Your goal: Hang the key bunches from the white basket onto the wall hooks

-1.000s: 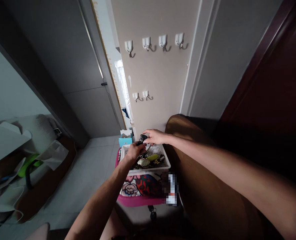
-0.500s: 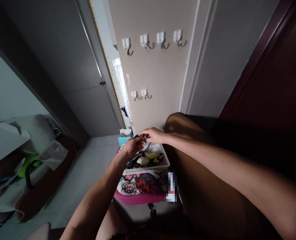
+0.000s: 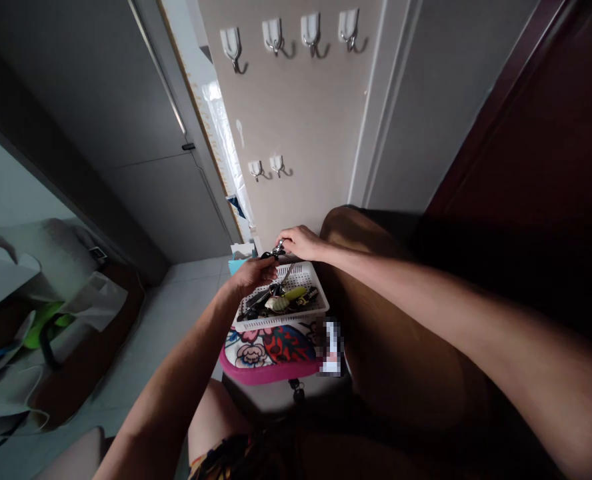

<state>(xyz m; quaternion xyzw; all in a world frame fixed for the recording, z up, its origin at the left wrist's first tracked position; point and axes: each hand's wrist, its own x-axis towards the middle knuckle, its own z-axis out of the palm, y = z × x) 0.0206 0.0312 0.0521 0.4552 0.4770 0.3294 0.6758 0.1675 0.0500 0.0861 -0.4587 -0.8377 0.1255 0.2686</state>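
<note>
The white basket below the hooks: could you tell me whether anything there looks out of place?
Nothing looks spilled or damaged, though keys lie jumbled in the white basket while the wall hooks hang bare. The left hand and right hand pinch one key bunch above it.

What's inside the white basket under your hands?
The white basket holds a yellow-green tag, a pale round piece and dark keys. The left hand, pinching a key bunch with the right hand, covers its far left corner, hiding anything there.

Key bunch (image 3: 277, 251): no legible marking.
White basket (image 3: 282, 325): no label readable.
Pink cushion (image 3: 269, 348): cartoon print, no readable words.
</note>
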